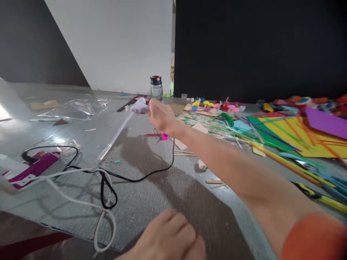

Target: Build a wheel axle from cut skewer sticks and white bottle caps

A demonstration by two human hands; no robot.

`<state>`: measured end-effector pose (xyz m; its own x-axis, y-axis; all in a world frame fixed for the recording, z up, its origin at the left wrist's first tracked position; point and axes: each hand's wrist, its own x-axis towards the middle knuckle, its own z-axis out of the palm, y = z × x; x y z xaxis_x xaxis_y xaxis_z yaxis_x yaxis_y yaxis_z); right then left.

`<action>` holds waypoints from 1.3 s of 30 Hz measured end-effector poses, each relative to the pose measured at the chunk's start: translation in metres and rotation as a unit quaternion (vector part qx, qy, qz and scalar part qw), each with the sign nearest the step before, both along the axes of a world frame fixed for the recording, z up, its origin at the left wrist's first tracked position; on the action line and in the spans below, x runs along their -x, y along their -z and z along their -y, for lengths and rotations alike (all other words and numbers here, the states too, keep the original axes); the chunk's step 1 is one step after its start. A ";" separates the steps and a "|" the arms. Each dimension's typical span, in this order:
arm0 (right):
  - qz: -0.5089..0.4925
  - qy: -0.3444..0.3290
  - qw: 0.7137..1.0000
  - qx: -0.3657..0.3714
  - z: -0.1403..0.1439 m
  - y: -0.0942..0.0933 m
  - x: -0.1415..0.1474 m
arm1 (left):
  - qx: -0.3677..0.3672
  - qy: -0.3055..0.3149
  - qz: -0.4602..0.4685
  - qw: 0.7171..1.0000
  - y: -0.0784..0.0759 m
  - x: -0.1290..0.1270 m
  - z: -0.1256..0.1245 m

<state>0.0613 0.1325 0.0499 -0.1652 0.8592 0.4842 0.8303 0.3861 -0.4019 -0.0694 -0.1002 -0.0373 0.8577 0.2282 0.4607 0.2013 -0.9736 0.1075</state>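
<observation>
Nearest is the L hand [169,236], curled up; can't tell if it holds smth. A white cord [114,227] loops to its L, w/ a black cord [135,180] a bit past. Then a pink ring [165,136]. Farther on, the R hand [162,115] grips a pale purple glue gun [139,107], w/ a clear stick [116,136] slanting down-L. Gun's near the bottle [156,89], which stands behind.

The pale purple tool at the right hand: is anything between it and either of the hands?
Nothing visible separates the right hand from the pale purple tool. Between the tool and the left hand, the black cord crosses the tabletop.
</observation>
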 end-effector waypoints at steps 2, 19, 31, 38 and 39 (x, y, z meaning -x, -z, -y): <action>-0.044 0.001 0.999 -0.012 0.010 -0.007 -0.022 | 0.023 -0.027 -0.043 0.998 -0.013 -0.011 -0.011; -0.504 -0.039 0.861 0.057 0.195 0.040 -0.188 | 0.114 0.050 0.090 0.988 -0.074 -0.027 -0.033; -0.576 -0.023 0.804 0.146 0.287 0.063 -0.187 | 0.174 -0.071 -0.177 0.966 -0.046 -0.080 -0.092; -0.593 0.026 0.781 0.197 0.296 0.066 -0.187 | 0.185 -0.057 -0.173 0.966 -0.023 -0.091 -0.091; -0.595 0.028 0.776 0.208 0.297 0.066 -0.187 | 0.187 -0.053 -0.171 0.966 -0.020 -0.091 -0.092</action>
<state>0.2482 -0.1641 -0.0166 0.2307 0.9714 -0.0561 -0.2142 -0.0055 -0.9768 0.0218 -0.0086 -0.0171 0.9075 0.4195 0.0225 0.3845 -0.8509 0.3579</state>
